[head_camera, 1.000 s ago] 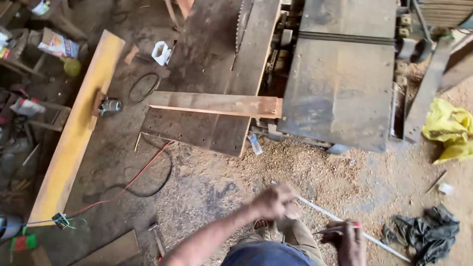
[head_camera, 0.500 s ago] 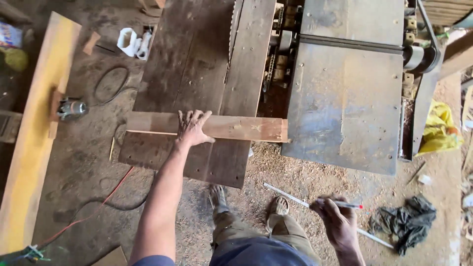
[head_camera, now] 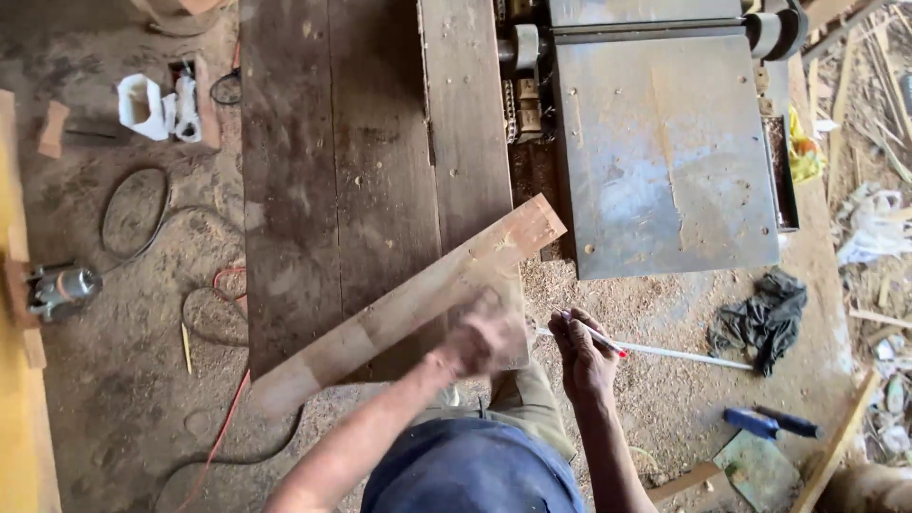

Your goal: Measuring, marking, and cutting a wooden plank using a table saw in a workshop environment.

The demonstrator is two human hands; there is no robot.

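Sawdust-strewn floor [head_camera: 114,380] bears cables [head_camera: 133,214], black rag [head_camera: 765,318], blue tool [head_camera: 760,424].

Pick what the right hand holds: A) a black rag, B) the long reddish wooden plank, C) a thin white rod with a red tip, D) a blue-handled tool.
C: the right hand grips the thin white rod with a red tip; the left hand rests on the long reddish wooden plank.

Sawdust-strewn dirt floor [head_camera: 142,399], dark wooden workbench [head_camera: 332,171], grey metal machine table [head_camera: 665,142], tangled cables [head_camera: 133,214].
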